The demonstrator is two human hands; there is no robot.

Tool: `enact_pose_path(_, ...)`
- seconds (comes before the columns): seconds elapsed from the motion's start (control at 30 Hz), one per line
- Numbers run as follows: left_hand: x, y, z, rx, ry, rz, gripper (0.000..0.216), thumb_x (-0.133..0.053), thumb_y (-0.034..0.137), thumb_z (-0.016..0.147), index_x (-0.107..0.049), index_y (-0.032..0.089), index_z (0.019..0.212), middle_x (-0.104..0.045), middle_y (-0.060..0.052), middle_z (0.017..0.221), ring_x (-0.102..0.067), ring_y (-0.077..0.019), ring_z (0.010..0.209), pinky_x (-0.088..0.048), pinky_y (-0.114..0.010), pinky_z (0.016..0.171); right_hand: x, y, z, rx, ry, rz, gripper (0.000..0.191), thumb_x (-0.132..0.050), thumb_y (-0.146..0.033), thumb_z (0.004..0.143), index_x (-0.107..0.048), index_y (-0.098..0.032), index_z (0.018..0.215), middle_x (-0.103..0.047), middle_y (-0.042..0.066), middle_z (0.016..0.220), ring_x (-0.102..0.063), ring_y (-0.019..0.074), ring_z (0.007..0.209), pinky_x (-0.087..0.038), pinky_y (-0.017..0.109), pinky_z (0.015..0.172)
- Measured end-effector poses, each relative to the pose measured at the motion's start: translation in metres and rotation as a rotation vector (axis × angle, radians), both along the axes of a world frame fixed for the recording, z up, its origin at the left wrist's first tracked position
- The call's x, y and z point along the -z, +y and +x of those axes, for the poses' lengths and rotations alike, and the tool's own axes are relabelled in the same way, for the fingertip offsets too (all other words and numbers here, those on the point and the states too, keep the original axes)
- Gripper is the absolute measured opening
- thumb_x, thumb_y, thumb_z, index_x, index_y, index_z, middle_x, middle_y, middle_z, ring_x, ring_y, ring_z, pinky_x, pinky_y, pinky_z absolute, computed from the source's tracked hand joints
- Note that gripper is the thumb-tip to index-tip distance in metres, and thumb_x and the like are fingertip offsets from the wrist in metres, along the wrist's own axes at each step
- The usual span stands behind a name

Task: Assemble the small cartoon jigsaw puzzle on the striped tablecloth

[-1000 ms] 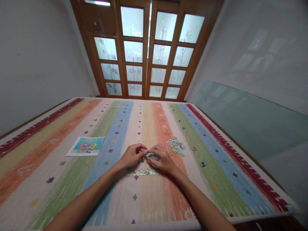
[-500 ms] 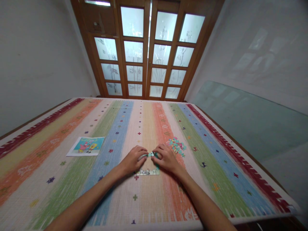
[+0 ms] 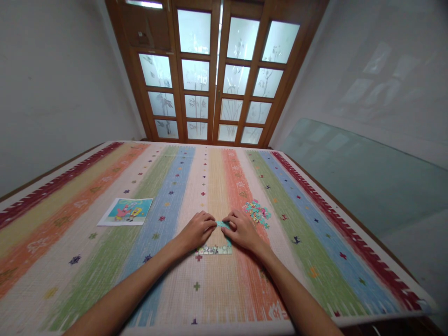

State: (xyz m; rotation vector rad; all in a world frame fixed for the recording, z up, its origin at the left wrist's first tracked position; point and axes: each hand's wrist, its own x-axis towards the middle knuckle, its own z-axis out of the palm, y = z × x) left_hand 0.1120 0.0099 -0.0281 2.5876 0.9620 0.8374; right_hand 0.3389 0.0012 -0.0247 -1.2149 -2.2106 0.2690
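My left hand (image 3: 196, 231) and my right hand (image 3: 241, 229) rest side by side on the striped mat (image 3: 105, 261), fingers curled. Their fingertips meet over a small teal jigsaw piece (image 3: 221, 224) and pinch it from both sides. Just below the hands lies a short joined row of jigsaw pieces (image 3: 214, 250), partly hidden under my palms. A loose heap of coloured jigsaw pieces (image 3: 258, 212) sits a little to the right of my right hand.
A cartoon picture card (image 3: 126, 211) lies on the mat to the left. Wooden doors with frosted glass panes (image 3: 217, 74) stand beyond the mat's far edge. A large glass sheet (image 3: 367, 177) leans on the right wall.
Both hands have sunk from slightly raised down onto the mat, bringing the teal piece closer to the joined row. The heap and the card have not moved.
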Motion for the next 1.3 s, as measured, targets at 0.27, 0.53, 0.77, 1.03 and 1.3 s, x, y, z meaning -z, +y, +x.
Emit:
enact_pose_path(0.27,0.0001,0.0001,0.0008,0.013,0.003,-0.003,0.023,-0.052,0.018,0.099,-0.074,0.018,0.101,-0.072,-0.010,0.100,-0.061,-0.0226,0.095,-0.049,-0.039,0.090,0.0041,0.0004,0.0002,0.000,0.015,-0.024,0.009,-0.074,-0.022,0.084,-0.073,-0.020,0.093,-0.065,0.005,0.090,-0.061,0.0207,0.087,-0.046,0.033,0.079)
enact_pose_path(0.53,-0.0008,0.0000,0.0033,0.019,0.008,-0.006,0.020,-0.053,0.016,0.099,-0.073,0.017,0.100,-0.073,-0.010,0.102,-0.062,-0.0228,0.095,-0.048,-0.037,0.089,0.0028,0.0005,-0.0002,0.023,0.010,-0.016,0.009,-0.076,-0.022,0.082,-0.073,-0.020,0.090,-0.064,0.004,0.089,-0.060,0.0207,0.085,-0.046,0.033,0.078)
enact_pose_path(0.77,-0.0022,-0.0005,0.0029,0.022,0.016,-0.005,0.022,-0.051,0.017,0.100,-0.073,0.017,0.101,-0.073,-0.010,0.102,-0.061,-0.0231,0.095,-0.049,-0.039,0.090,-0.0002,-0.0008,0.0001,0.017,0.001,-0.023,0.006,-0.073,-0.022,0.085,-0.074,-0.020,0.091,-0.065,0.004,0.088,-0.060,0.0206,0.086,-0.046,0.033,0.078)
enact_pose_path(1.03,-0.0005,-0.0004,0.0027,0.013,0.019,0.009,0.021,-0.052,0.017,0.099,-0.073,0.018,0.100,-0.073,-0.010,0.102,-0.062,-0.0227,0.096,-0.049,-0.038,0.090,0.0017,-0.0007,-0.0002,0.018,0.004,-0.015,0.005,-0.071,-0.019,0.089,-0.075,-0.020,0.092,-0.064,0.005,0.088,-0.061,0.0203,0.086,-0.045,0.032,0.077)
enact_pose_path(1.3,0.0016,-0.0008,0.0028,0.007,0.022,0.019,0.020,-0.053,0.015,0.098,-0.073,0.018,0.101,-0.073,-0.010,0.103,-0.063,-0.0230,0.097,-0.049,-0.039,0.090,-0.0002,-0.0025,-0.0010,0.043,-0.066,0.026,0.005,-0.073,-0.021,0.088,-0.077,-0.020,0.092,-0.064,0.005,0.088,-0.059,0.0205,0.085,-0.043,0.032,0.077)
